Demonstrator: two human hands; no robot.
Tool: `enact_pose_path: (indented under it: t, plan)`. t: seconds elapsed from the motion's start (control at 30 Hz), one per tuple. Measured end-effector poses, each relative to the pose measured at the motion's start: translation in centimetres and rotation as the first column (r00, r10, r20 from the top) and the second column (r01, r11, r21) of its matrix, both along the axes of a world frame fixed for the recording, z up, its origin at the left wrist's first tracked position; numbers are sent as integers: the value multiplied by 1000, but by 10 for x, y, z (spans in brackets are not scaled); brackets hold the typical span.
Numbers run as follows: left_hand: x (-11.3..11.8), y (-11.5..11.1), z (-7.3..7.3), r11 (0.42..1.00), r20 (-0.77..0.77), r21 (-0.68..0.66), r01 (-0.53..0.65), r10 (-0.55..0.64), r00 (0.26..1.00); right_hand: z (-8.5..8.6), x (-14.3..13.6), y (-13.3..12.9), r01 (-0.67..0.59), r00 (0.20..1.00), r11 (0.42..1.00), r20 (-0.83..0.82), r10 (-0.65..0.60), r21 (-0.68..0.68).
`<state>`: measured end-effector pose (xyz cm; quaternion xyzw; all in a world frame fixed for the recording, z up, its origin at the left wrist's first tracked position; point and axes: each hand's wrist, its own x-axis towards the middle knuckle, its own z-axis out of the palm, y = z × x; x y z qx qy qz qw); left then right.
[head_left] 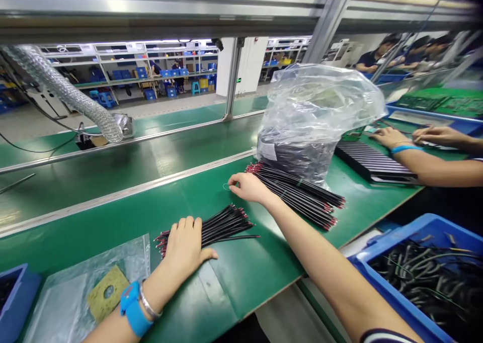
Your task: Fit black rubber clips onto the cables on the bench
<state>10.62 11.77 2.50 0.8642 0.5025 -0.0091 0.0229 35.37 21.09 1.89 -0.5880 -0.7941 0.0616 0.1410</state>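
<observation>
My left hand [183, 245] lies over a loose bundle of short black cables [226, 225], its fingers curled over the far side and its thumb stretched out. The cables have red and bare metal ends, and one lies slightly apart at the near side. My right hand [249, 187] is closed in a pinch above the green bench, with a thin, pale loop of tie [226, 187] showing at its fingertips. Just beyond that wrist lie tied bundles of black cables [298, 194], beside a clear plastic bag [298, 132] holding more dark cables.
A flat plastic bag with a yellow sponge [108, 291] lies at left, near a blue bin [18, 292]. Another blue bin [362, 257] at right holds dark cables. A co-worker's hands [392, 138] work beside a black ridged tray [373, 164]. A metal rail crosses overhead.
</observation>
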Motion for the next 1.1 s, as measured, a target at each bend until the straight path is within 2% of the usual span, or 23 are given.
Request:
enact_pose_path:
  t: [0.07,0.13,0.17,0.23,0.33,0.4,0.47,0.57,0.63,0.67,0.7,0.77,0.87,0.97,1.1]
  plan:
    - [-9,-7,4,1000,53,-8,24,-24,998,7,-19,-8,-88,996,996,-2,88,29]
    - [-25,-24,8,999,145,-22,45,-42,989,13,-44,-23,-248,969,967,-7,249,53]
    - [-35,-35,10,998,202,-33,49,-41,979,15,-57,-32,-350,936,935,-8,351,63]
    - [-59,-63,11,997,315,-65,31,-9,949,13,-83,-51,-557,830,827,5,558,78]
    - [-101,-103,5,993,455,-61,-104,121,882,-3,-115,-70,-729,683,672,73,727,131]
    - [-133,-122,-3,957,520,-9,-289,251,816,-19,-129,-74,-751,657,629,132,742,199]
    - [-169,-135,-10,855,569,63,-515,393,722,-36,-138,-74,-740,666,612,178,724,280]
    - [-220,-147,-20,597,613,186,-780,550,567,-51,-147,-71,-700,700,591,221,679,400]
    - [-246,-153,-24,434,632,267,-861,596,496,-55,-151,-70,-671,722,573,238,650,471]
    - [-256,-155,-26,375,637,307,-875,602,482,-55,-153,-69,-657,732,563,245,636,502]
    - [-264,-157,-27,344,631,348,-872,603,489,-55,-155,-68,-644,741,553,251,623,530]
    - [-273,-158,-28,355,586,412,-839,602,542,-54,-159,-66,-617,760,537,261,595,574]
    - [-279,-156,-28,458,494,421,-783,608,621,-54,-167,-71,-587,783,521,270,560,620]
    - [-281,-151,-21,498,464,401,-769,613,639,-59,-175,-85,-576,787,506,268,556,642]
    - [-294,-134,-4,520,435,402,-753,616,657,-68,-185,-100,-611,734,535,165,659,583]
